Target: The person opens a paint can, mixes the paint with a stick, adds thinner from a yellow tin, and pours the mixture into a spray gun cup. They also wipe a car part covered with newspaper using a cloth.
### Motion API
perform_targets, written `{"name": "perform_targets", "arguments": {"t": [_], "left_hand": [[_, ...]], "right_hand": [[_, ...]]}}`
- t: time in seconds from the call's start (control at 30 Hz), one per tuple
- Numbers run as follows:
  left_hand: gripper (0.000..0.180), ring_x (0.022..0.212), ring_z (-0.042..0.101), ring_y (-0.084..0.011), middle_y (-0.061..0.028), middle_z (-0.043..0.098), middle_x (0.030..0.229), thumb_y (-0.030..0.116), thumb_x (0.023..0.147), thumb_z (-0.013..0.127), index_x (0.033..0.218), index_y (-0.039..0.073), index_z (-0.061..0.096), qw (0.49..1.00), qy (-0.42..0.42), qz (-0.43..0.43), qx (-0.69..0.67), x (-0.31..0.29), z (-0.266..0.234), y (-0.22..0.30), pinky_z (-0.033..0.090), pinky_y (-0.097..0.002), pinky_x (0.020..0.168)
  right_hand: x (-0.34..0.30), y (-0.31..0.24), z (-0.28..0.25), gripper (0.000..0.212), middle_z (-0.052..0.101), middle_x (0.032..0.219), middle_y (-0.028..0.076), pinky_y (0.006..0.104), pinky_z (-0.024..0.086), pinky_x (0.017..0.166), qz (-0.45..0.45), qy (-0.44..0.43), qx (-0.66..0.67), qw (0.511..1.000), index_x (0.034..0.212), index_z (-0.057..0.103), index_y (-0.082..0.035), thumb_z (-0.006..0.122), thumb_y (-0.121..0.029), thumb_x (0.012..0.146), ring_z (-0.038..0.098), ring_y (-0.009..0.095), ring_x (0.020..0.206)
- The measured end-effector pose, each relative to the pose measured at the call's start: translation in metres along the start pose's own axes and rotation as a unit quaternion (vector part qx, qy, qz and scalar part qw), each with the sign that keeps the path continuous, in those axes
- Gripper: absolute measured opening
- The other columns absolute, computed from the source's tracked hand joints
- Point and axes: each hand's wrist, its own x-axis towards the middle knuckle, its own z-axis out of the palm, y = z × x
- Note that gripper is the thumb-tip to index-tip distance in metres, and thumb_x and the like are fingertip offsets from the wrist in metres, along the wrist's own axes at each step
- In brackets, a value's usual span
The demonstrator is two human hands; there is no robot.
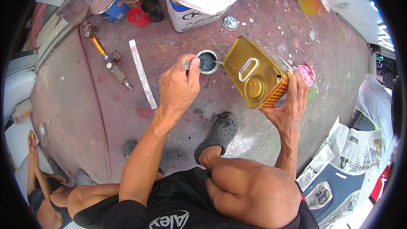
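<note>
My left hand (179, 85) is closed, thumb and fingers pinching a flat grey stick (186, 65) whose lower end goes into a small open tin (208, 73). Dark liquid fills part of that tin. My right hand (293, 95) grips a rectangular gold metal can (234, 61) by its lower side, tilted towards the small tin. On the can's top are a white handle (249, 69) and a round gold cap (255, 87). From its near corner a thin stream runs into the tin.
A spray gun (111, 61) and a long flat strip (143, 74) lie on the stained floor at left. A large thinner can (193, 19), paint tins and cups stand at the back. Pink crumpled cloth (306, 74) lies right; newspaper-masked panel (335, 186) lower right. Another person's hands (33, 144) are far left.
</note>
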Motion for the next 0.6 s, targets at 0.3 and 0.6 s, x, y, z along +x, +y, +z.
{"name": "perform_targets", "arguments": {"t": [0.3,0.6], "left_hand": [[0.018,0.074,0.076,-0.0395,-0.0177,0.076,0.083,0.023,0.11,0.066,0.11,0.007,0.073,1.0,0.003,-0.003,-0.004,-0.0016,0.0031,-0.0012,0.057,-0.0478,0.067],[0.018,0.074,0.075,-0.0397,-0.0175,0.076,0.083,0.023,0.11,0.066,0.11,0.006,0.073,1.0,0.003,-0.005,-0.007,-0.0023,0.0036,-0.0008,0.057,-0.0471,0.067]], "right_hand": [[-0.0011,0.0008,0.0008,0.127,0.058,0.151,0.016,0.0563,0.045,0.116,0.005,-0.003,0.002,1.0,0.16,0.049,-0.012,0.109,-0.039,0.052,0.056,0.04,0.139],[0.003,-0.0033,-0.001,0.118,0.062,0.146,0.015,0.0556,0.048,0.114,0.007,0.004,0.002,1.0,0.156,0.053,-0.011,0.106,-0.051,0.059,0.058,0.041,0.135]]}}
